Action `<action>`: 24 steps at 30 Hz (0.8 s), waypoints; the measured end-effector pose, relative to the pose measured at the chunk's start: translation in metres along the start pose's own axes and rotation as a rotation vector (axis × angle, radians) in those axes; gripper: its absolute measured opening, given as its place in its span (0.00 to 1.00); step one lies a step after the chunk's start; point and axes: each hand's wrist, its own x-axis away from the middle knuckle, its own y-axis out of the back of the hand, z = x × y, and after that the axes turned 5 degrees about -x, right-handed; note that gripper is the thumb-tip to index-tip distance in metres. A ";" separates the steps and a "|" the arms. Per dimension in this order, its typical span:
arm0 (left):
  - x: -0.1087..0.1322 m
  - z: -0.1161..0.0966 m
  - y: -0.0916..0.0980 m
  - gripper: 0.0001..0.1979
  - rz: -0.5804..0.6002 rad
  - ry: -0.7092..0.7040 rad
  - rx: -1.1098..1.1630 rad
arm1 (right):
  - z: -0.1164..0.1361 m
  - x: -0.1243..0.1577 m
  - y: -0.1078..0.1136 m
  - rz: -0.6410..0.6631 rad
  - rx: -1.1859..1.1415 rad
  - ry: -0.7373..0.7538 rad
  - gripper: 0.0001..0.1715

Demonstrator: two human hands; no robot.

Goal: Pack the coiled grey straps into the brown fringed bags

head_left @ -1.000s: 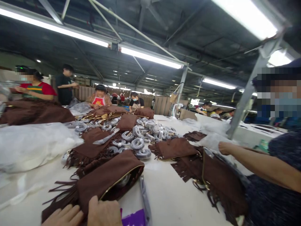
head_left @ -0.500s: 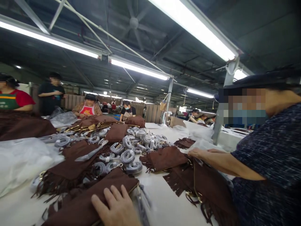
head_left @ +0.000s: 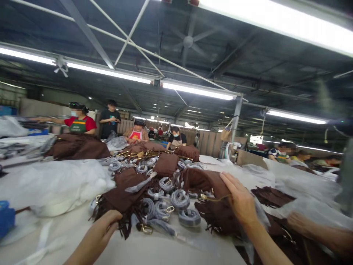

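My left hand (head_left: 106, 225) is low at centre left, its fingers curled on the fringe of a brown suede bag (head_left: 121, 197) that lies on the white table (head_left: 154, 250). My right hand (head_left: 240, 200) reaches forward and grips the top edge of another brown fringed bag (head_left: 201, 181) with a gold zipper, which stands raised off the pile. Several grey coiled straps in plastic wrap (head_left: 179, 198) lie between the two bags.
A co-worker's forearm (head_left: 322, 232) rests on brown bags at the right edge. Crumpled clear plastic (head_left: 57, 184) covers the table's left side, and a blue object (head_left: 6, 217) sits at the far left. More brown bags (head_left: 79, 147) are piled at the back, where several people work.
The camera has swung left and tilted up. My right hand has come into view and taken hold of a bag farther out. My left hand has moved onto the fringe of another bag.
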 end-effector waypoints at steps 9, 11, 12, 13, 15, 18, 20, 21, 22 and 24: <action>-0.076 0.016 -0.051 0.24 0.264 0.096 -0.454 | -0.043 0.160 -0.113 0.571 0.153 -0.072 0.42; -0.083 0.020 -0.056 0.25 0.310 0.075 -0.459 | -0.040 0.152 -0.107 0.592 0.096 -0.099 0.36; -0.085 0.022 -0.055 0.23 0.336 0.057 -0.461 | -0.036 0.143 -0.100 0.597 0.043 -0.112 0.33; -0.087 0.022 -0.051 0.20 0.359 0.039 -0.464 | -0.029 0.133 -0.093 0.602 -0.020 -0.121 0.31; -0.089 0.022 -0.038 0.15 0.387 0.007 -0.483 | -0.012 0.112 -0.078 0.613 -0.133 -0.139 0.28; -0.085 0.016 -0.013 0.16 0.394 -0.019 -0.539 | 0.021 0.086 -0.058 0.679 -0.221 -0.181 0.28; -0.079 0.009 0.003 0.15 0.421 -0.038 -0.565 | 0.043 0.072 -0.047 0.720 -0.279 -0.196 0.27; -0.075 0.006 0.009 0.15 0.443 -0.048 -0.573 | 0.053 0.067 -0.042 0.733 -0.310 -0.195 0.27; -0.070 0.002 0.014 0.14 0.466 -0.057 -0.577 | 0.062 0.062 -0.037 0.743 -0.336 -0.187 0.26; -0.061 -0.005 0.024 0.13 0.508 -0.069 -0.577 | 0.077 0.056 -0.026 0.778 -0.364 -0.160 0.23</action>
